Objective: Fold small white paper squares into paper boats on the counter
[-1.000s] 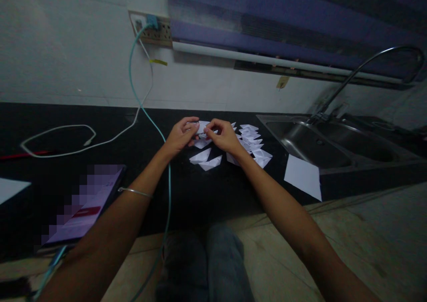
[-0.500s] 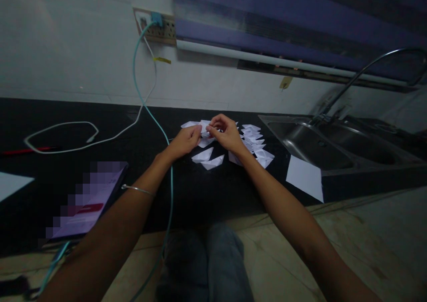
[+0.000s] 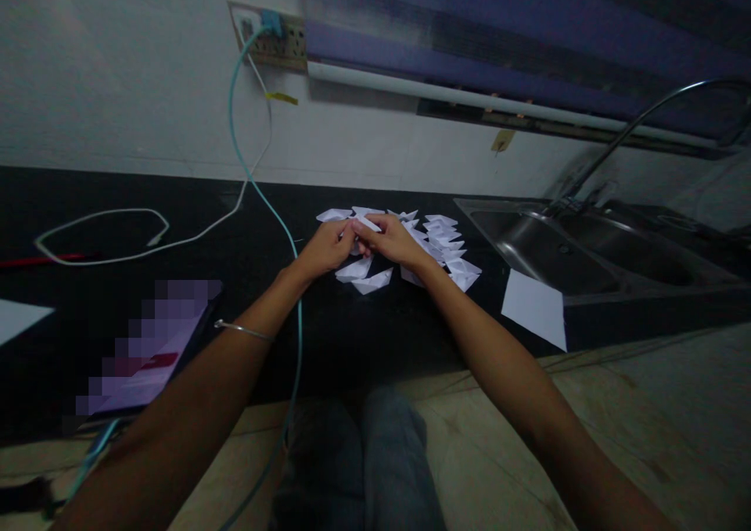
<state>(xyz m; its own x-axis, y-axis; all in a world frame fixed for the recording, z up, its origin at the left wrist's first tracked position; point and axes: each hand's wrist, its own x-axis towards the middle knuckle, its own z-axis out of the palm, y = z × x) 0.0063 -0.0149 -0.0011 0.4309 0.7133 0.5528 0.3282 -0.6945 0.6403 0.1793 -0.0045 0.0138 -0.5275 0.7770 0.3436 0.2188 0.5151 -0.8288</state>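
Observation:
Between my two hands is a small piece of folded white paper (image 3: 368, 224), mostly covered by the fingers. My left hand (image 3: 326, 247) is closed on its left side, thumb pressed on the paper. My right hand (image 3: 394, 238) grips it from the right, the fingers curled behind it. Just below the hands lies a folded paper boat (image 3: 373, 281), with another paper boat (image 3: 354, 270) beside it. More white paper boats (image 3: 444, 236) lie grouped to the right of my right hand, several of them overlapping.
A white paper sheet (image 3: 533, 304) lies by the steel sink (image 3: 592, 287) on the right. At left are a tablet (image 3: 158, 343) with a blurred screen, a white cable (image 3: 106, 213) and a red pen-like item (image 3: 35, 262). A teal cable (image 3: 300, 320) crosses the black counter by my left wrist.
My right hand has come down and closer to the left, its raised fingers now curled around the paper. The hands nearly meet, and the paper is more covered.

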